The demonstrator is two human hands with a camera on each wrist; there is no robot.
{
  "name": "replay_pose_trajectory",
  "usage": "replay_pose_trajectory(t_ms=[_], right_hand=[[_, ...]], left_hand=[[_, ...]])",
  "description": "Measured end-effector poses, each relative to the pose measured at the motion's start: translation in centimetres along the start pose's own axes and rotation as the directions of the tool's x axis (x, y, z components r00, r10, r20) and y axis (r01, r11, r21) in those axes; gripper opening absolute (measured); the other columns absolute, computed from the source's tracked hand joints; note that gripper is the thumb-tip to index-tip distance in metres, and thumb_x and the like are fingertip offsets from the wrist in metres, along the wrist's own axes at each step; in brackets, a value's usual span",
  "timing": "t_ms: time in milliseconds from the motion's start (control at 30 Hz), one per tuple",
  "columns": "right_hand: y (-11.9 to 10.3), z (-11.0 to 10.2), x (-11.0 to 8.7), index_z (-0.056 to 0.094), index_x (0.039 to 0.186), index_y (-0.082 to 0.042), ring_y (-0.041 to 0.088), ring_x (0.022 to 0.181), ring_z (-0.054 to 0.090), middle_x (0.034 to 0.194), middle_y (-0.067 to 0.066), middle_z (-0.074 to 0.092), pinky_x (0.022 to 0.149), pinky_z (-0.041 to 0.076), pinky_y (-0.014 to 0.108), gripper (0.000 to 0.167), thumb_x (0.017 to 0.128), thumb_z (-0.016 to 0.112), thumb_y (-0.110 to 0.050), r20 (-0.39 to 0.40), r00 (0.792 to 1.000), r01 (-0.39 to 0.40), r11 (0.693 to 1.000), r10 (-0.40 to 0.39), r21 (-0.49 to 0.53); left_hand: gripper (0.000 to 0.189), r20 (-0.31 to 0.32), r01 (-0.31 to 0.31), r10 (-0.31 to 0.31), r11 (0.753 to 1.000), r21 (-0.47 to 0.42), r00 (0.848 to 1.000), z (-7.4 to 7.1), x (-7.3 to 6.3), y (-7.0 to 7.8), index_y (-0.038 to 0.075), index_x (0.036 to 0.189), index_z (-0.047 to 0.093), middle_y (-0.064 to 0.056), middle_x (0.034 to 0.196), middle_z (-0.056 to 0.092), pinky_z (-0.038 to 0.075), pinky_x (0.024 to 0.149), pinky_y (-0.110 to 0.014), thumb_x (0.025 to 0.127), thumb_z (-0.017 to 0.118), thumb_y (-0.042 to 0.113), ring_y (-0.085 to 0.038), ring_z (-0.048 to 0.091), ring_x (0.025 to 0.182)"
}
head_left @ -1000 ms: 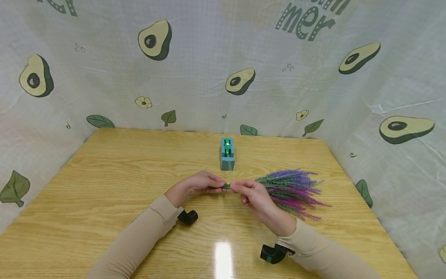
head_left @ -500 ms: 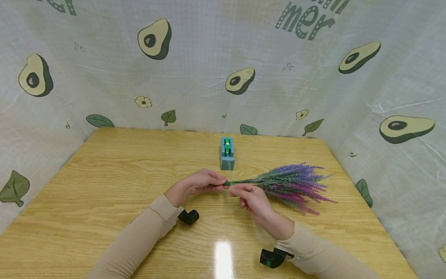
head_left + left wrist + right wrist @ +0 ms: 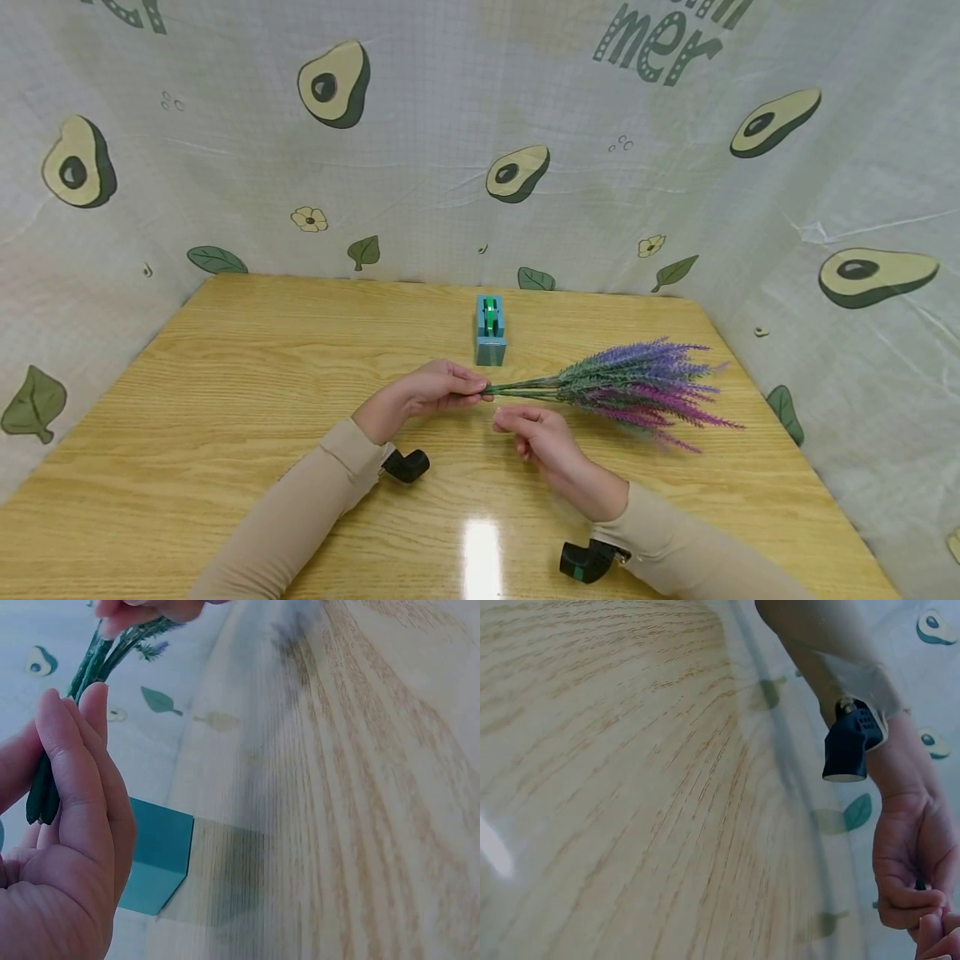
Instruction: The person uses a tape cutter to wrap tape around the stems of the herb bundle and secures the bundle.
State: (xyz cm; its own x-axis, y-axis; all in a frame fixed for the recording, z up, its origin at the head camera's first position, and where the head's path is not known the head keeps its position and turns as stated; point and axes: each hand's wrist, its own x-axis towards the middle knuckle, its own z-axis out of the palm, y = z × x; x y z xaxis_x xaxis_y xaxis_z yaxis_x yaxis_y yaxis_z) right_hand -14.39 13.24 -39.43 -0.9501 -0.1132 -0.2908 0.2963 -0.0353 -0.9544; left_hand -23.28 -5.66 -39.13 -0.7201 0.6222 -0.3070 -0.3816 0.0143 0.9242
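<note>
My left hand (image 3: 431,390) pinches the green stem ends of a bunch of lavender sprigs (image 3: 637,385), whose purple and magenta heads spread to the right above the table. In the left wrist view the cut ends of the stems (image 3: 43,799) stick out below the thumb and fingers. My right hand (image 3: 551,446) is just below the stems, apart from them, thumb and forefinger pinched together. A faint clear strip, apparently tape, shows at those fingertips; it is hard to make out. Right fingertips (image 3: 936,941) also appear in the right wrist view.
A blue tape dispenser (image 3: 491,350) with a green roll stands beyond the hands on the wooden table (image 3: 300,333). A cloth printed with avocados (image 3: 420,167) hangs behind and at both sides. Black wrist cameras (image 3: 588,561) sit at both cuffs.
My right hand has come off the stems and dropped slightly, baring them. The lavender heads have swung a little up and to the right. The left hand has kept its hold.
</note>
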Motion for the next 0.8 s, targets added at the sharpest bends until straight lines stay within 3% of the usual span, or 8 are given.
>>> replay_pose_trajectory(t_ms=[233,500,800], right_hand=[[0.6,-0.2,0.5,0.064,0.111,0.007,0.006,0.046,0.041,0.083,0.003,0.069,0.043,0.035,0.019,0.033,0.088,0.066,-0.016,-0.034,0.999,-0.023,1.0,0.022,-0.021],[0.7,-0.1,1.0,0.062,0.115,0.007,0.007,0.049,0.049,0.09,0.009,0.069,0.047,0.045,0.02,0.033,0.09,0.064,-0.015,-0.048,0.996,-0.075,0.997,0.075,0.004],[1.2,-0.5,1.1,0.053,0.124,0.01,0.005,0.049,0.05,0.088,0.008,0.069,0.048,0.045,0.018,0.039,0.091,0.06,-0.009,0.025,0.991,-0.129,0.992,0.129,-0.005]], left_hand=[[0.026,0.002,-0.008,0.008,1.0,0.016,1.0,0.2,0.0,0.1,-0.015,0.113,0.059,-0.009,0.089,0.069,0.051,0.081,-0.024,0.093,0.056,0.001,-0.011,0.065,0.082],[0.024,-0.003,-0.007,0.007,1.0,0.008,1.0,0.3,0.1,-0.1,-0.014,0.112,0.059,-0.015,0.096,0.068,0.052,0.08,-0.023,0.093,0.055,0.0,-0.011,0.065,0.081],[0.026,0.002,-0.003,0.003,1.0,0.023,1.0,0.2,0.2,-0.2,-0.014,0.114,0.059,-0.01,0.092,0.069,0.049,0.086,-0.027,0.093,0.055,0.001,-0.011,0.065,0.083]])
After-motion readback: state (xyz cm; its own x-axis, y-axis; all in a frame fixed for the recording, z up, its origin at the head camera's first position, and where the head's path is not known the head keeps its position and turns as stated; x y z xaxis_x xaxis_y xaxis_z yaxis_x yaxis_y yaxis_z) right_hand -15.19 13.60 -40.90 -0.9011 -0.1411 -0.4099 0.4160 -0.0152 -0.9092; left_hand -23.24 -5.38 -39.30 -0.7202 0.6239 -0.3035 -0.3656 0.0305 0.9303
